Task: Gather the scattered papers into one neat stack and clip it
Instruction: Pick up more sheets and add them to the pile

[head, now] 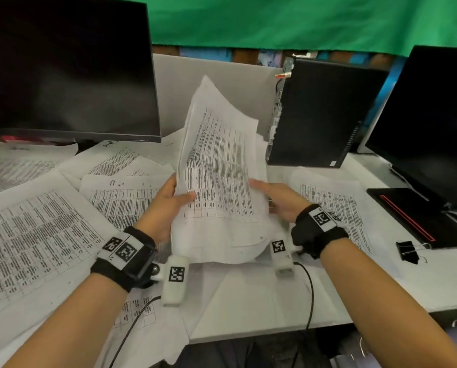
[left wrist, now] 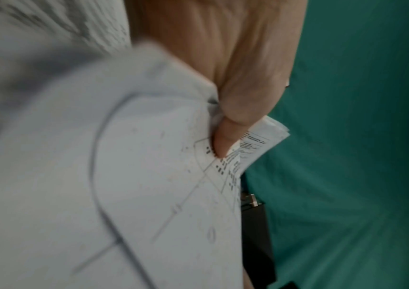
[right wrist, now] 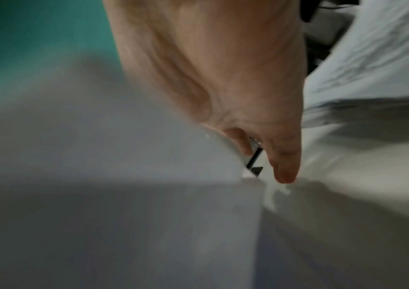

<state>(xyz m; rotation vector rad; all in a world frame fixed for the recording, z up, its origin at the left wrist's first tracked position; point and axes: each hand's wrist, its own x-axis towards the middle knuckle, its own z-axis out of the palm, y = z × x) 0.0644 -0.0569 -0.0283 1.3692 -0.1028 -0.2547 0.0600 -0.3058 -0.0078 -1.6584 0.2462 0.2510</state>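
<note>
- Left monitor (head: 68,67): dark screen, standing at the far left of the counter (head: 421,282).
- Loose sheets (head: 36,235): at least four printed pages lie overlapping on the left half of the counter; an exact count cannot be made where they overlap. One more sheet (head: 328,200) lies to the right of the hands.
- Left hand (head: 166,205): pinches the left edge of the held bundle, thumb on the printed face, fingers behind. The left wrist view shows the thumb (left wrist: 225,136) pressed on several page edges.
- Held bundle (head: 219,166): several pages, raised above the counter centre, tilted away and bowed; its edges are not aligned. Number of pages cannot be told.
- Right hand (head: 277,200): rests against the right edge of the bundle, thumb on the front. Fingers appear fairly straight in the right wrist view; whether they grip behind the pages cannot be told.
- Computer case (head: 315,115): one black unit, upright behind the bundle.
- Binder clip (head: 408,251): one, black, on the counter right of the right hand, well apart from the bundle.
- Right monitor (head: 429,123): dark, at the far right; two monitors in total.
- Step in hand: judged to be gathering, partway; sheets remain on the counter.
- Next move: likely collect the remaining sheets, square the edges on the counter, then fit the clip.
</note>
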